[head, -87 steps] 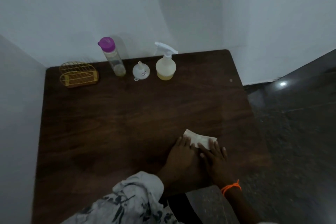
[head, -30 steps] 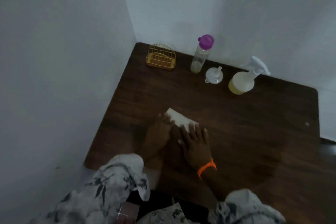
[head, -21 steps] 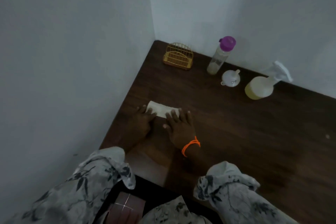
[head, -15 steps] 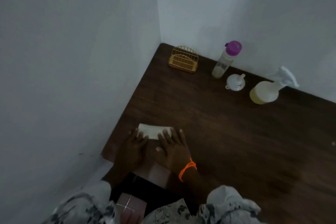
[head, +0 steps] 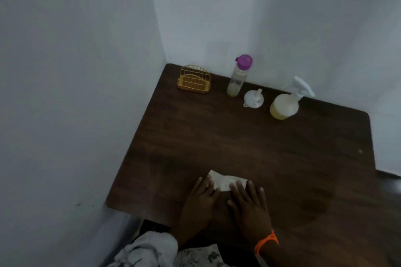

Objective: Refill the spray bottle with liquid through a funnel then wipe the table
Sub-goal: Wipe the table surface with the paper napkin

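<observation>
Both hands are lying flat on the dark wooden surface [head: 249, 147], side by side near its front edge, with straight fingers pressing down on a folded white cloth [head: 225, 181]. The left hand [head: 200, 204] is covering the cloth's left end and the right hand [head: 249, 206] is covering its right end, so only the far strip of the cloth is showing beyond the fingertips. The two hands are sitting just beside each other, spread wide and gripping nothing (an orange thread band [head: 267, 243] is circling the right wrist).

Well beyond the hands, along the far wall, four things are standing in a row. Straight ahead and a little to the right of the right hand, the spray bottle [head: 286, 102] is standing upright with yellowish liquid in its round body and its white trigger head on. Just beside it, toward the left, the white funnel [head: 253, 98] is resting on its wide mouth with the spout pointing up. Further left, a clear bottle with a purple cap [head: 238, 76] is standing nearly empty, and past it a yellow wire holder [head: 194, 80] is sitting near the corner.

A floral sleeve [head: 149, 249] is showing behind the left hand.
</observation>
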Tool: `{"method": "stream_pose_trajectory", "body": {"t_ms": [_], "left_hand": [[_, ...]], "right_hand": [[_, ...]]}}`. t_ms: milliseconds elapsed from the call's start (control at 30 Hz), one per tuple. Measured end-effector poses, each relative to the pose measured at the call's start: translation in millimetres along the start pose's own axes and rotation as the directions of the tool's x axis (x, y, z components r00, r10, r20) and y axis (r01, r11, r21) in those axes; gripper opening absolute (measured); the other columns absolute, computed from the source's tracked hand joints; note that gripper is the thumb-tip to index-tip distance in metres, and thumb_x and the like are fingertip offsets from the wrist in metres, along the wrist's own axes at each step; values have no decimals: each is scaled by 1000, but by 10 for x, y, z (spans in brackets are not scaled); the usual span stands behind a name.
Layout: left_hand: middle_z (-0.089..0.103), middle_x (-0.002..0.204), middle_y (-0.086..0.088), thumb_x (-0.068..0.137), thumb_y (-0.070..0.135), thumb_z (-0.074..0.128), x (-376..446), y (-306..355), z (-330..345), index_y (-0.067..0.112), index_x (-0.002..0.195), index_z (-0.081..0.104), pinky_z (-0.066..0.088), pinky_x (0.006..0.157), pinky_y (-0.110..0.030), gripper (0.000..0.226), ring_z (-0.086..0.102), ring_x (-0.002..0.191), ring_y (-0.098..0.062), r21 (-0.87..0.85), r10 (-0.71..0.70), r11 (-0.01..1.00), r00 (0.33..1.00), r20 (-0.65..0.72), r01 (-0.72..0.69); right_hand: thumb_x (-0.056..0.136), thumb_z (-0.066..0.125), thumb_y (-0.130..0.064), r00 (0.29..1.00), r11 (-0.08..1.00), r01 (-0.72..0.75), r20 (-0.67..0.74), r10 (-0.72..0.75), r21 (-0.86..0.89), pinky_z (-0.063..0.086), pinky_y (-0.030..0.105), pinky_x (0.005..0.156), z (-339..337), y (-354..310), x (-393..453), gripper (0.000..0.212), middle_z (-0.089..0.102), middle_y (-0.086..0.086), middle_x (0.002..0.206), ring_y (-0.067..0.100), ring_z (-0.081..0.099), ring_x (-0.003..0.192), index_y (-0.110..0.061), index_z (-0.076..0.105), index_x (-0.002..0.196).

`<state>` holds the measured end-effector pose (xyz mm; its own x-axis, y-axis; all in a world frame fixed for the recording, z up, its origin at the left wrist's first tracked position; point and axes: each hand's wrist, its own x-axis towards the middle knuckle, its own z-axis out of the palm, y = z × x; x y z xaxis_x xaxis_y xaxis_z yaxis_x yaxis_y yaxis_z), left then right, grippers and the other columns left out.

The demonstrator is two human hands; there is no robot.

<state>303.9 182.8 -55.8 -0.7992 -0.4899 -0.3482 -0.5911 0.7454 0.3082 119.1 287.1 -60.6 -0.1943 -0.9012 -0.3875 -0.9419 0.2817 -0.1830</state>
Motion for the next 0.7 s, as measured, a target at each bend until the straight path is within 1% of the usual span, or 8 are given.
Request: {"method": "stream_pose_trajectory", "body": {"t_ms": [100,167,200,300,400,467,567,700], "left_hand": [[56,147,-10,93,39,43,450,54,-181,19,139,60,11,121,-51,54,27,151,-33,128,-38,991,999,33,34],[42,158,-8,99,43,36,689,27,-293,22,149,48,4,123,-53,56,10,156,-32,203,-77,977,995,59,64],[37,161,-8,101,46,35,761,12,-338,23,151,44,2,124,-54,56,5,156,-32,233,-88,970,993,77,68],[33,163,-10,101,45,38,768,28,-449,20,155,37,2,125,-52,59,2,156,-29,245,-59,969,994,87,37],[22,166,-11,102,38,38,676,179,-405,16,159,24,-2,126,-51,62,0,157,-27,193,-25,981,997,76,10],[17,168,-11,102,39,39,719,268,-364,16,159,22,-6,126,-51,64,-3,157,-28,191,3,982,997,73,-17],[20,167,-12,102,40,37,930,386,-362,14,158,25,-9,125,-52,63,0,156,-30,227,87,968,992,93,-106],[26,166,-5,102,33,34,1385,398,-536,23,156,34,-4,125,-53,55,2,156,-32,232,119,963,988,100,-140]], "right_hand": [[99,30,-56,992,993,-118,-32,119,24,13,56,121,-174,155,258,56,45,-4,155,29,25,151,-34,46,148],[102,27,-57,988,987,-148,-24,150,56,5,52,124,-272,186,407,56,35,-4,160,27,15,154,-34,38,152],[102,27,-57,988,987,-148,-32,150,63,4,51,124,-299,177,457,57,34,-3,161,26,14,155,-33,37,153],[101,32,-56,988,986,-145,-37,148,79,6,49,122,-291,123,450,58,50,6,151,27,33,148,-25,51,146],[99,38,-54,982,978,-152,-87,166,145,11,48,121,-138,167,172,55,60,8,141,25,49,138,-23,60,138],[99,39,-55,976,967,-191,-75,205,168,16,50,119,-91,204,4,54,60,6,141,23,50,138,-24,59,138],[99,37,-55,965,956,-243,-59,256,166,19,51,118,-67,336,-94,56,59,6,142,23,49,138,-23,57,141],[100,34,-54,946,943,-294,-96,311,155,14,49,121,-174,642,108,56,54,5,147,23,43,143,-25,51,145]]}}
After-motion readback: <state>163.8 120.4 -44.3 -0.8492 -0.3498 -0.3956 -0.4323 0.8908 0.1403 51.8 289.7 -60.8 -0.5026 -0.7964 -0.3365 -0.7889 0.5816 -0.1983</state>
